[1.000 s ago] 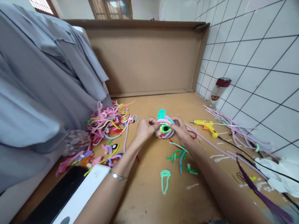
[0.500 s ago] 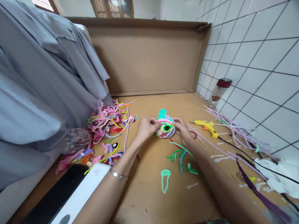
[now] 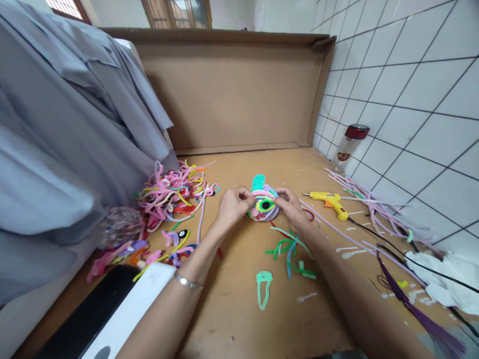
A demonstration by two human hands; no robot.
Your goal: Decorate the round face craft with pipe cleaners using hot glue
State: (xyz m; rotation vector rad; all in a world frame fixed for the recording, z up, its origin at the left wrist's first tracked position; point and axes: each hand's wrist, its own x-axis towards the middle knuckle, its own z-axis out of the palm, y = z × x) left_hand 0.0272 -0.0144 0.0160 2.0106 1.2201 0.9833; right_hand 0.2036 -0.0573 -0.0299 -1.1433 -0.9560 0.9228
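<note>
Between my hands is a colourful pipe-cleaner craft piece (image 3: 266, 205), round, with a black eye ringed in yellow-green, a pink band and a teal tab sticking up. My left hand (image 3: 236, 204) pinches its left edge, fingers closed. On its right edge, my right hand (image 3: 289, 205) grips with thumb and fingers. Just below lie loose green and blue pipe-cleaner pieces (image 3: 289, 254), partly behind my right forearm. Nearer to me a light green looped pipe-cleaner piece (image 3: 263, 289) rests flat on the table.
A yellow glue gun (image 3: 331, 202) lies at right, its black cord trailing forward. Beyond are lilac pipe cleaners (image 3: 369, 205), a red-lidded bottle (image 3: 348, 146), a purple tassel (image 3: 423, 320) and white cloth (image 3: 457, 283). At left are a pink pipe-cleaner heap (image 3: 172, 194) and a white device (image 3: 128, 319).
The whole view has shifted very slightly. My right fingers have moved a little further in over the craft piece's right edge; both hands still hold it.
</note>
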